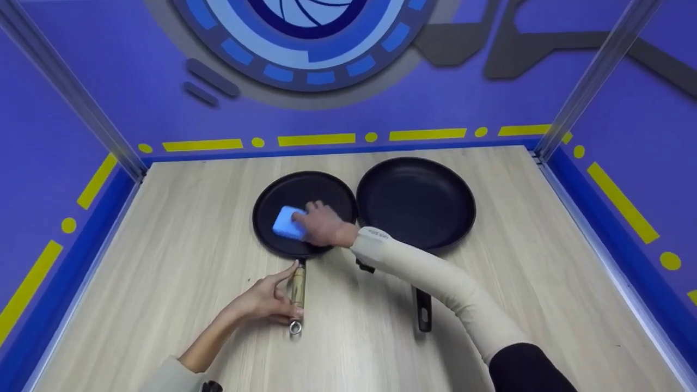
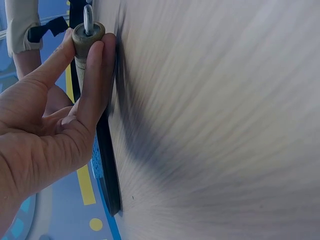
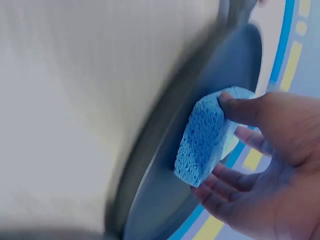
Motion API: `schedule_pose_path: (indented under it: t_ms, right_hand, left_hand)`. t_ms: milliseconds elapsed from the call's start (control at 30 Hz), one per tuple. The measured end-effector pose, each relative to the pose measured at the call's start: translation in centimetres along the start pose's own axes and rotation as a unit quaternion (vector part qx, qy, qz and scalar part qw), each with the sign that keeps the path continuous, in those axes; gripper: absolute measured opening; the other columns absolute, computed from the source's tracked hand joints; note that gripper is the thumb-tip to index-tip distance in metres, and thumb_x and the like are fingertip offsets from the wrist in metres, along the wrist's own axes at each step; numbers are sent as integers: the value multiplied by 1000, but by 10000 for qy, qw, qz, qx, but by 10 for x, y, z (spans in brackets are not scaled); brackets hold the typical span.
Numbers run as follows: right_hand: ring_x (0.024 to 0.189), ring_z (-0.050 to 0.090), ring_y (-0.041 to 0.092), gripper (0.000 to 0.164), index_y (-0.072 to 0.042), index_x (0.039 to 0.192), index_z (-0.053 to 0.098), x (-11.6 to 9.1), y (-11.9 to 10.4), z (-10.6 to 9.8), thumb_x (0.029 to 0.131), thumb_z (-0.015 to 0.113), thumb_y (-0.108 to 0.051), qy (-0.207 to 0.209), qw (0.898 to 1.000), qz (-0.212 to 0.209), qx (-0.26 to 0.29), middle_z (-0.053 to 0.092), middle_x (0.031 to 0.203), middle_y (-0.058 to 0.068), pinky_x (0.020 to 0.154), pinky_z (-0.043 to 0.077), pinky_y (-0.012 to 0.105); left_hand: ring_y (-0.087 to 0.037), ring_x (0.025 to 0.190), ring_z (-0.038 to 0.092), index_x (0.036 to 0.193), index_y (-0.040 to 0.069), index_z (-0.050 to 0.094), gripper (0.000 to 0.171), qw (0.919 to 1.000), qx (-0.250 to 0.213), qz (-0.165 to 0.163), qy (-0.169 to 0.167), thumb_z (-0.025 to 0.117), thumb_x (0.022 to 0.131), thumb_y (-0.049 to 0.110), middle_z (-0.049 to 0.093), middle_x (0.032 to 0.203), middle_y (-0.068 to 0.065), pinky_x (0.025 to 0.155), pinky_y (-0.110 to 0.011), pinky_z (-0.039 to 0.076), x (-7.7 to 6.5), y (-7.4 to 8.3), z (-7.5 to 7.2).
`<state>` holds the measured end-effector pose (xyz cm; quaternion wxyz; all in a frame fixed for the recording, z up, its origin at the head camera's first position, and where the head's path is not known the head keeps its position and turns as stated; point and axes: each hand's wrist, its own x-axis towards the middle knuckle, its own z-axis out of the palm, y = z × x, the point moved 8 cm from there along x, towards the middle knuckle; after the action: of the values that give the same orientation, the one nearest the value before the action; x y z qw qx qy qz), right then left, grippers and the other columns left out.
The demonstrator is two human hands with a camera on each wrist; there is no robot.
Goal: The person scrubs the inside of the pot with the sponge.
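Observation:
A flat black pan (image 1: 332,190) lies on the table with its wooden handle (image 1: 298,288) toward me. My left hand (image 1: 267,298) grips that handle between thumb and fingers; the left wrist view shows the handle's end with a metal hanging ring (image 2: 88,20). Over the flat pan, my right hand (image 1: 325,223) holds a blue sponge (image 1: 288,222) by its edges. In the right wrist view the porous sponge (image 3: 202,137) is pinched by the thumb and fingers, against or just above the pan's surface; which of these I cannot tell.
A larger black frying pan (image 1: 416,201) stands right beside the flat pan, its black handle (image 1: 424,318) partly under my right forearm. Blue-purple printed walls (image 1: 326,117) enclose the wooden table (image 1: 190,228) at the back and both sides.

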<state>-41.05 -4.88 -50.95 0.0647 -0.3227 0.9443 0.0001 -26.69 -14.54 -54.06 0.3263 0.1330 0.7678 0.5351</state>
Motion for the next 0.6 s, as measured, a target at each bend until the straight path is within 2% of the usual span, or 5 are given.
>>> schedule_pose_path:
  t_ms: [67,167,333,467,600]
  right_hand:
    - [121,56,35,43,-22,141,54,-5,-17,1,100,65,-28,-8,9994,-348,-27,58,132,16,101,55,46]
    - [121,57,32,41,-24,141,55,-9,-31,1,101,63,-22,16,9982,-600,28,59,133,13,102,55,45]
    - [122,55,32,47,-24,142,57,1,-21,-4,97,71,-24,7,9959,-666,613,59,135,14,107,50,44]
    - [124,53,35,50,-20,141,57,16,17,-7,94,75,-24,129,9948,-140,1004,58,135,17,110,47,45]
    - [127,52,38,45,-18,142,57,22,67,-8,98,69,-21,476,9897,970,943,57,136,18,107,50,46]
  left_hand:
    - [-13,64,71,165,9,6,111,10000,-82,-12,-3,83,85,9,72,70,-3,69,-34,65,-2,-1,-1]
    - [-15,66,73,165,9,4,111,9998,-197,-51,-30,83,85,9,72,71,-3,70,-37,66,-4,-3,-1]
    - [-14,65,73,165,8,5,112,9999,-107,-53,15,83,85,8,73,72,-5,69,-35,65,-7,-2,-4]
    - [-12,64,71,164,8,7,110,10000,69,-1,12,84,85,9,74,72,-5,67,-30,64,-5,0,-4]
    - [-12,64,72,164,8,8,110,9999,104,-24,-20,84,84,9,74,73,-6,67,-31,65,-1,0,-1]
